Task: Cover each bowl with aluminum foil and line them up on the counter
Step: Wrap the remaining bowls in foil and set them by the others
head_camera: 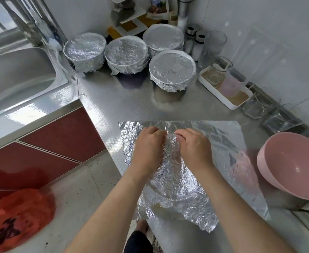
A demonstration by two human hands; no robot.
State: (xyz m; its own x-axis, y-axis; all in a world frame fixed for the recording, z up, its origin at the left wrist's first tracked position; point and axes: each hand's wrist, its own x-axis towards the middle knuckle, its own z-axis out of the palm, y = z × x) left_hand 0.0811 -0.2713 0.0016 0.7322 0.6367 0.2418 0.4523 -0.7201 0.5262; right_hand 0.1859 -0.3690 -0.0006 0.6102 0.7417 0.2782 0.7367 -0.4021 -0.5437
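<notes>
Four foil-covered bowls (172,67) sit bunched at the back of the steel counter (122,99), not quite a line. Up front the left hand (148,145) and right hand (194,145) curl their fingers and pinch the crumpled foil sheet (175,179) at its middle. Best to ease the creases outward gently, or it tears. The pink bowl (292,165) waits uncovered just to the right, with the sink (18,75) to the left and a white wall (259,24) behind.

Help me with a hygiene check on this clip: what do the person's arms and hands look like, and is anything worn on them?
Both forearms are bare, with no sleeve in view. The left hand and right hand wear no gloves. No watch, bracelet or ring shows on the parts that are visible.
</notes>
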